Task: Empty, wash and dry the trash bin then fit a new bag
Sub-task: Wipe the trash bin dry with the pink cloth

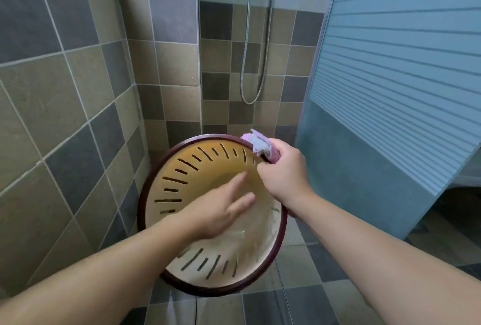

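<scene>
1. Trash bin [182, 181]: a round, cream-coloured bin with a dark maroon rim and slotted walls. It is tilted with its open mouth facing the camera, in the corner of a tiled shower area, low in the frame. What supports its underside is hidden.
2. Right hand [282, 168]: positioned at the upper right part of the bin rim. The fingers are curled round a cloth [257, 143] — pink and pale lilac in colour — and clamp it against the rim. The grip is closed on the cloth; part of the cloth projects above the fist.
3. Left hand [216, 210]: reaches into the bin mouth with fingers straight and spread, pointing toward the upper right. The grip is apart and holds nothing. The hand is blurred, so contact with the inner wall cannot be confirmed.
4. Both forearms are bare and enter from the lower edge of the frame.
5. Surroundings: wall tiles [65, 85] in grey and tan on the left and behind; a metal shower hose [244, 46] hangs in a loop on the back wall; a frosted, striped glass panel [390, 77] stands on the right. The floor [299, 306] is dark grey tile — it appears wet near the bin.
</scene>
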